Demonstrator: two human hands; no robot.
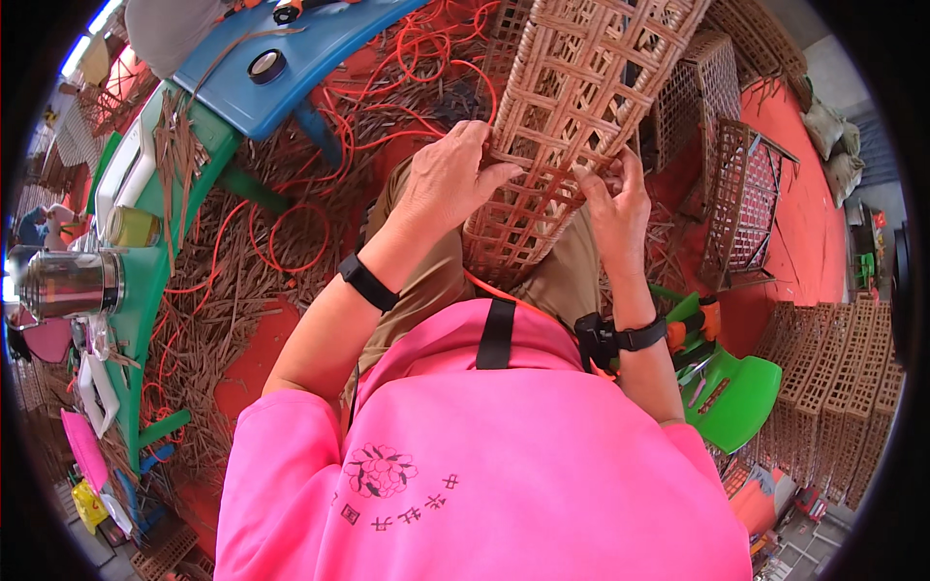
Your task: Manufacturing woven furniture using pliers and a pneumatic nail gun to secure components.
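A long woven basket (pixel 547 107) of brown flat strips, with an open lattice side, stands tilted between my knees and runs up past the top of the view. My left hand (pixel 446 179) is closed on its left edge, thumb against the weave. On the right edge my right hand (pixel 618 205) pinches the weave, its thumb in front and its other fingers bent partly behind. Whether a loose strip lies between those fingertips cannot be made out. Black bands circle both wrists.
At left stand a blue table (pixel 339 44) with a tape roll (pixel 266 66) and a green table (pixel 155 300) bearing a metal pot (pixel 73 283) and a glass (pixel 133 228). Orange hose (pixel 325 237) and loose strips (pixel 218 339) cover the floor. A green chair (pixel 746 397) and stacked baskets (pixel 833 378) are at right.
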